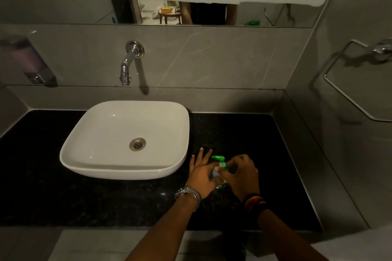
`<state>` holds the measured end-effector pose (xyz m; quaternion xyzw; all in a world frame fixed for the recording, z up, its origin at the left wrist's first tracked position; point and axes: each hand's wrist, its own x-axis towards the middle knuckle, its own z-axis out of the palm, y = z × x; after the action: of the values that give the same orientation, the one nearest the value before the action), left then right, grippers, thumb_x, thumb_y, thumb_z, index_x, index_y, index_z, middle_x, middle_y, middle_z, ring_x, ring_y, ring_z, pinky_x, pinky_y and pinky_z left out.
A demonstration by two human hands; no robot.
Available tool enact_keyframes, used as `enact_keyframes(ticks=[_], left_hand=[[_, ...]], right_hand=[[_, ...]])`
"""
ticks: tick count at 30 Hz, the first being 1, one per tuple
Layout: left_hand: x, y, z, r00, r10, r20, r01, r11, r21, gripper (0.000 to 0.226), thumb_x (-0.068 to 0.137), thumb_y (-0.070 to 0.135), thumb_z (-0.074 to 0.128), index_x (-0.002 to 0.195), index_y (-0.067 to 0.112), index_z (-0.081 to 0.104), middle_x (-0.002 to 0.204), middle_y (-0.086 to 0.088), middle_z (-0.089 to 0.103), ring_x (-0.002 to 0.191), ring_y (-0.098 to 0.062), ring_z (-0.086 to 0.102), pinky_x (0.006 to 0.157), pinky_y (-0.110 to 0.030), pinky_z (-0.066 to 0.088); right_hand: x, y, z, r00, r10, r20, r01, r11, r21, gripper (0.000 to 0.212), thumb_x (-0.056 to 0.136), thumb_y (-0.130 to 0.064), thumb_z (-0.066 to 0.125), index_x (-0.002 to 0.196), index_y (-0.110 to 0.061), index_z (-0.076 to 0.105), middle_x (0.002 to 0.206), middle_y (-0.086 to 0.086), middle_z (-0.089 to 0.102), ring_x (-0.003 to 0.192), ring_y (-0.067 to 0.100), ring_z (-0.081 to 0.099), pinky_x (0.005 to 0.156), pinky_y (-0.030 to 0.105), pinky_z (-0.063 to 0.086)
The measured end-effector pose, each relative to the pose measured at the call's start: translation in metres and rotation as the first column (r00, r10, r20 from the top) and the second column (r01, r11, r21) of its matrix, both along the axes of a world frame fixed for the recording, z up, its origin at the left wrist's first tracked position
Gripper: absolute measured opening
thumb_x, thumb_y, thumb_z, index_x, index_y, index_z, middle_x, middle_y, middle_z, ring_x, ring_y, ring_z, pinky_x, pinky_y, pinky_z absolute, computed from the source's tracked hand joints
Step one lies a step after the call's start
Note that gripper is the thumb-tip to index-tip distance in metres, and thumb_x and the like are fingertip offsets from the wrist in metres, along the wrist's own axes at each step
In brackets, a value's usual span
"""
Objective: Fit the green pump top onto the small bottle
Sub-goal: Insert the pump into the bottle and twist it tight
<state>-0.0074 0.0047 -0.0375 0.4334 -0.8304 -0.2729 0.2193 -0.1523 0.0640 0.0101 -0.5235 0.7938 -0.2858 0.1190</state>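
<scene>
Black speckled countertop (84, 201), white basin (125, 140) set left of centre, small bottle (218, 178) standing near right

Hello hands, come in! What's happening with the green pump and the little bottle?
Left hand steadies small bottle on black counter. Right hand grips green pump top at the collar. Nothing blocking; sink alongside.

The pump top (220, 162) was bright green. The counter (63, 186) was black with fine pale speckles — a granite look. The sink (127, 167) was plain white, its drain (137, 144) silver. The wall (212, 59) was grey, crossed by thin pale veins. The tap (127, 63) was shiny chrome. The watch (187, 194) was silver — the wristbands (254, 202) black, orange and yellow stripes.
</scene>
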Motion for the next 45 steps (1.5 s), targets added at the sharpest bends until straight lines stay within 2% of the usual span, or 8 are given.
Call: enact_keyframes(ticks=[4,11,15,19,26,30,37,45], left_hand=[[0.0,0.002,-0.003,1.0,0.008,0.002,-0.008,1.0,-0.008,0.045,0.083,0.045,0.065,0.127,0.032,0.063,0.163,0.001,0.026,0.152,-0.018,-0.001,0.123,-0.051,-0.002],[-0.001,0.001,0.003,1.0,-0.005,-0.007,0.005,1.0,0.019,0.057,0.076,0.063,0.06,0.129,0.043,0.059,0.163,0.003,0.025,0.154,-0.02,0.0,0.122,-0.047,-0.006],[0.0,0.001,0.004,1.0,-0.003,-0.004,0.003,1.0,0.026,0.056,0.077,0.06,0.065,0.129,0.041,0.06,0.163,0.003,0.026,0.153,-0.02,0.0,0.121,-0.046,-0.007],[0.0,0.003,0.006,1.0,-0.005,0.002,0.004,1.0,0.02,0.06,0.075,0.068,0.059,0.125,0.035,0.064,0.163,0.003,0.026,0.154,-0.021,0.002,0.122,-0.048,-0.005],[-0.001,0.001,0.003,1.0,0.004,0.021,-0.004,1.0,0.012,0.049,0.079,0.054,0.065,0.127,0.042,0.061,0.163,0.001,0.027,0.153,-0.02,0.0,0.122,-0.048,-0.006],[-0.001,0.003,0.005,1.0,-0.001,0.02,0.001,1.0,0.019,0.052,0.078,0.056,0.063,0.128,0.04,0.06,0.163,0.001,0.027,0.154,-0.022,0.001,0.121,-0.047,-0.008],[0.0,0.002,0.004,1.0,-0.006,0.012,0.006,1.0,0.026,0.059,0.078,0.066,0.064,0.132,0.043,0.057,0.162,0.004,0.028,0.153,-0.021,0.0,0.121,-0.048,-0.008],[0.0,0.0,0.004,0.999,-0.005,0.037,0.004,1.0,0.021,0.054,0.077,0.062,0.061,0.128,0.043,0.06,0.163,0.002,0.027,0.154,-0.023,0.0,0.121,-0.049,-0.006]], right_hand=[[-0.004,0.005,-0.006,0.983,0.161,0.091,-0.158,0.987,-0.034,0.046,0.077,-0.035,0.076,0.12,-0.026,0.065,0.131,-0.004,0.051,0.124,0.017,0.046,0.105,0.04,0.044],[-0.007,0.002,-0.001,0.995,0.103,0.012,-0.102,0.992,-0.072,0.028,0.069,-0.042,0.081,0.087,-0.025,0.067,0.104,-0.003,0.061,0.099,0.019,0.057,0.085,0.042,0.051],[-0.011,0.003,-0.002,0.973,0.195,0.121,-0.187,0.98,-0.073,0.028,0.077,-0.034,0.077,0.098,-0.017,0.069,0.105,0.001,0.061,0.098,0.017,0.057,0.087,0.033,0.049],[-0.017,0.002,0.001,0.946,0.301,0.119,-0.302,0.953,-0.014,0.032,0.082,-0.029,0.073,0.111,-0.014,0.069,0.113,0.001,0.06,0.104,0.012,0.053,0.093,0.036,0.05],[-0.005,0.005,0.003,0.995,0.076,0.07,-0.073,0.996,-0.053,0.032,0.069,-0.048,0.078,0.075,-0.033,0.05,0.083,-0.007,0.052,0.084,0.018,0.056,0.075,0.04,0.05],[-0.01,0.005,-0.006,0.975,0.2,0.095,-0.196,0.979,-0.052,0.024,0.08,-0.032,0.074,0.095,-0.015,0.067,0.101,0.001,0.059,0.097,0.02,0.057,0.085,0.036,0.05],[-0.024,-0.004,0.001,0.924,0.372,0.086,-0.379,0.922,0.084,0.026,0.09,-0.029,0.061,0.114,-0.02,0.066,0.118,0.001,0.056,0.112,0.016,0.05,0.094,0.027,0.04],[-0.014,-0.002,0.001,0.988,0.146,-0.051,-0.143,0.988,0.06,0.033,0.07,-0.056,0.074,0.078,-0.031,0.055,0.086,-0.007,0.052,0.089,0.017,0.056,0.082,0.041,0.049]])
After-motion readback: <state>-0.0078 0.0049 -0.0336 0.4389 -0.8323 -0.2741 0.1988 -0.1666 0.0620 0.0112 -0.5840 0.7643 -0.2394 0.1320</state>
